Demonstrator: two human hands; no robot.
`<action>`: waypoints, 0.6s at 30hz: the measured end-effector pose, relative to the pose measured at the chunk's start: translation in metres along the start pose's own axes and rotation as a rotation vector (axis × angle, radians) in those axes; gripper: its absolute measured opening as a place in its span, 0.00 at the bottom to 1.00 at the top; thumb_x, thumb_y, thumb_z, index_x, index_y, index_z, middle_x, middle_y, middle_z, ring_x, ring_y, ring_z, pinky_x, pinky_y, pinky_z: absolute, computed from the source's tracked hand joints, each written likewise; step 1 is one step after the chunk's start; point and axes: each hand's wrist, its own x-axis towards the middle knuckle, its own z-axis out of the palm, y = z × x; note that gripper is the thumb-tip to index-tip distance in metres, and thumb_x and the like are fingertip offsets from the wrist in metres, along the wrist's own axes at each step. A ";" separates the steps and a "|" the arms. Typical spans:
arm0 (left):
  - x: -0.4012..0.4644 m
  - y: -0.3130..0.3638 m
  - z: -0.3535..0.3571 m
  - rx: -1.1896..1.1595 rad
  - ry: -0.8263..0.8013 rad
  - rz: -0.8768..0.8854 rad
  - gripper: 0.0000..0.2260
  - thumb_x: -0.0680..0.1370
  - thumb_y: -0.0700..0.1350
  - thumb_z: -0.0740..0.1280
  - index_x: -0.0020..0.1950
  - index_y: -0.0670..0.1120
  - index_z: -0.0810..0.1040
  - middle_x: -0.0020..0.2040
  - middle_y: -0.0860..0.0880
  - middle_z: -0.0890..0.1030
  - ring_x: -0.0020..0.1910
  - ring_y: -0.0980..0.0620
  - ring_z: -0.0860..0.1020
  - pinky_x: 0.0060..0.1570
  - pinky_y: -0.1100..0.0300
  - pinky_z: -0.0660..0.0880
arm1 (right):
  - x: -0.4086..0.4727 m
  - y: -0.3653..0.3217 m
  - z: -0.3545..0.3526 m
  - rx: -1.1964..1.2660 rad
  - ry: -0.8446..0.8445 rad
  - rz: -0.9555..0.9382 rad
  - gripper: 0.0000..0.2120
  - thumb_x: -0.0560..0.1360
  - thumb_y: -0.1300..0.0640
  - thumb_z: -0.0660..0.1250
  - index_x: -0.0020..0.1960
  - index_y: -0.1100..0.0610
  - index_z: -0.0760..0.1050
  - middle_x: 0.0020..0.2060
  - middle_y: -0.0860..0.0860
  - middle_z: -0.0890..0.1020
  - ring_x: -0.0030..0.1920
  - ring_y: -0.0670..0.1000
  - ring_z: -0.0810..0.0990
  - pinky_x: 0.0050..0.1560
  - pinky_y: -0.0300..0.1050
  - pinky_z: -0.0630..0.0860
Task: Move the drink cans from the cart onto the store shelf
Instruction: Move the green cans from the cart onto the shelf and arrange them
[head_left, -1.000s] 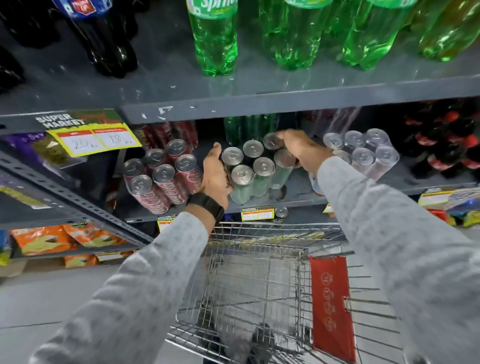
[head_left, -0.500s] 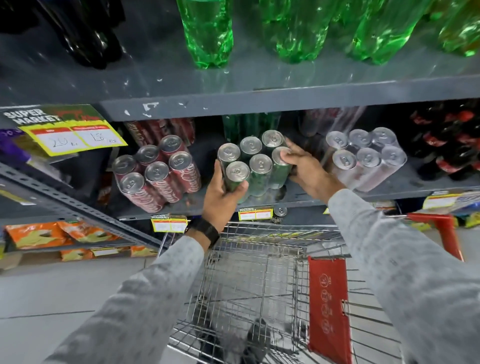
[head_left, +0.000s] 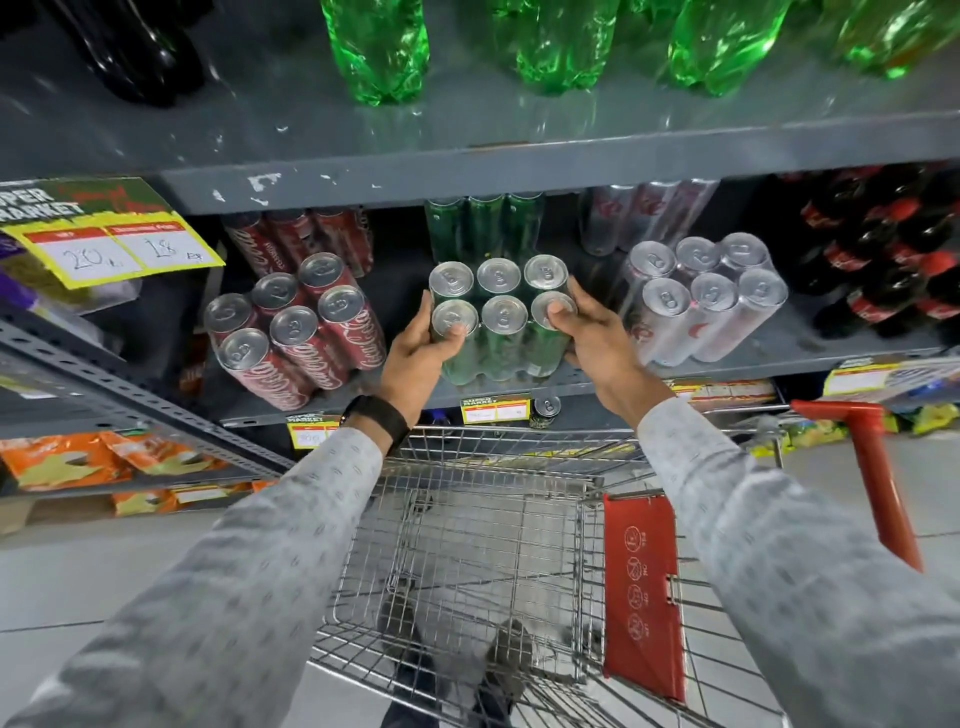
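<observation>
A shrink-wrapped pack of green drink cans stands on the grey store shelf, near its front edge. My left hand grips the pack's left side with the thumb on a can top. My right hand grips its right side, thumb on the front right can. To its left sits a pack of red cola cans, to its right a pack of silver cans. The wire cart below my arms shows no cans in its basket.
More green, red and silver cans stand behind the packs. Green bottles fill the shelf above, dark cola bottles the right end. One loose can sits under the shelf edge. The cart's red handle and red flap are at right.
My hands slid from the rear and sides of the green pack to its front corners, thumbs now on the can tops. The pack looks squared up on the shelf. The view tilted down slightly.
</observation>
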 end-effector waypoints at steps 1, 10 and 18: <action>-0.001 0.000 0.000 -0.003 0.003 0.000 0.34 0.81 0.36 0.68 0.84 0.49 0.59 0.78 0.49 0.73 0.77 0.50 0.71 0.79 0.44 0.65 | 0.001 -0.001 0.000 -0.011 -0.006 -0.002 0.30 0.80 0.57 0.69 0.80 0.50 0.64 0.77 0.48 0.73 0.77 0.50 0.71 0.80 0.57 0.65; -0.015 0.002 0.008 0.034 0.006 0.037 0.33 0.82 0.39 0.68 0.84 0.50 0.59 0.76 0.50 0.76 0.75 0.53 0.74 0.77 0.52 0.69 | 0.009 -0.004 -0.007 -0.052 -0.051 0.011 0.29 0.81 0.56 0.68 0.80 0.48 0.65 0.76 0.48 0.75 0.76 0.51 0.73 0.80 0.57 0.66; -0.005 -0.001 0.006 0.007 0.019 -0.004 0.34 0.82 0.37 0.67 0.84 0.50 0.58 0.78 0.51 0.73 0.77 0.52 0.71 0.79 0.49 0.64 | 0.007 0.000 -0.003 -0.051 -0.034 0.012 0.30 0.80 0.54 0.68 0.80 0.48 0.64 0.76 0.48 0.74 0.76 0.51 0.72 0.80 0.57 0.66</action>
